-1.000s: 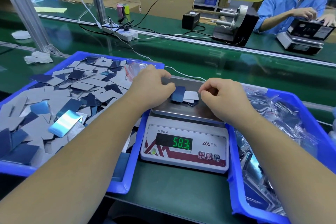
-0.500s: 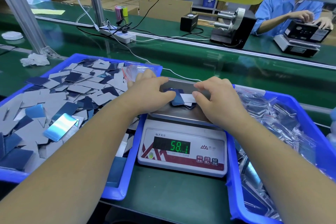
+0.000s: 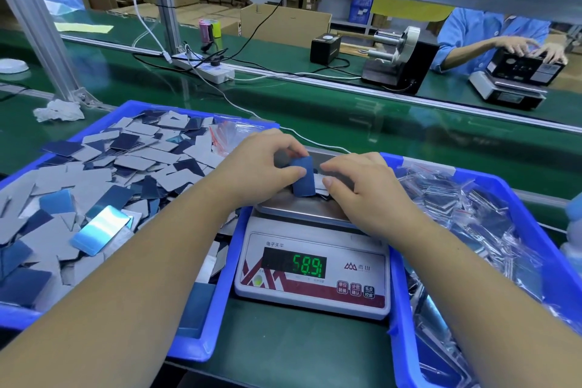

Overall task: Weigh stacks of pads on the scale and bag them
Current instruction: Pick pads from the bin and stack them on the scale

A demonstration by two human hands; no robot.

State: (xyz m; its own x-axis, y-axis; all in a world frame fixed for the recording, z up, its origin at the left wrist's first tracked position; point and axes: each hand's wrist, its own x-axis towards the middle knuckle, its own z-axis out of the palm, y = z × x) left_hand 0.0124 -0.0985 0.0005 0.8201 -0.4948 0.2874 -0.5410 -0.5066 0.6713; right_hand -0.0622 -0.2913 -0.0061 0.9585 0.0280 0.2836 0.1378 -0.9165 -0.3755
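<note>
A white scale [image 3: 311, 274] stands between two blue bins and its green display reads 58.9. On its steel pan lies a small pile of blue and white pads [image 3: 304, 179]. My left hand [image 3: 261, 164] pinches the top blue pad between thumb and fingers and tilts it up. My right hand [image 3: 362, 186] rests on the pan beside the pile, fingers curled onto the white pads. The left blue bin [image 3: 201, 337] holds several loose grey and blue pads. The right blue bin [image 3: 406, 356] holds bagged pads in clear bags.
Clear zip bags [image 3: 230, 135] lie at the left bin's back corner. Behind runs a green conveyor belt [image 3: 346, 116] with a power strip [image 3: 204, 68], cables, and a label dispenser [image 3: 400, 63]. Across it a person in blue [image 3: 478, 38] handles a black box on another scale.
The reading has gone from 58.3 to 58.1 to 58.9. My left hand has lifted the top blue pad up on edge. My right hand has settled closer against the pile.
</note>
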